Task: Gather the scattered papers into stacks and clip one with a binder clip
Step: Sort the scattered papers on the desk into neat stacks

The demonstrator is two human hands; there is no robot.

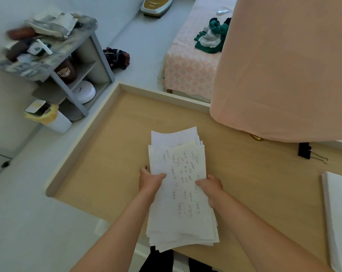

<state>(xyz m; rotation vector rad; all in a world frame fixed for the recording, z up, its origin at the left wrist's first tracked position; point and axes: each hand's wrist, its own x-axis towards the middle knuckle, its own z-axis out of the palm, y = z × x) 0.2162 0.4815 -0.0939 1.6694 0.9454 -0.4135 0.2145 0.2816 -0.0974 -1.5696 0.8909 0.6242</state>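
Note:
A loose stack of white papers (181, 193) with handwriting on the top sheet is held above the wooden table (111, 154). My left hand (150, 181) grips its left edge, thumb on top. On the opposite edge my right hand (210, 188) grips it the same way. The sheets are unevenly aligned, corners fanning out at both ends. A black binder clip (304, 151) lies on the table to the right, beyond my hands. A second, neat stack of white paper (338, 213) rests at the table's right edge.
A large pink cloth-covered shape (284, 65) overhangs the table's far right corner. The table has a raised pale rim (83, 140) along its left and far sides. A grey shelf unit (68, 61), a white bin (54, 118) and a bed (189, 61) stand on the floor beyond.

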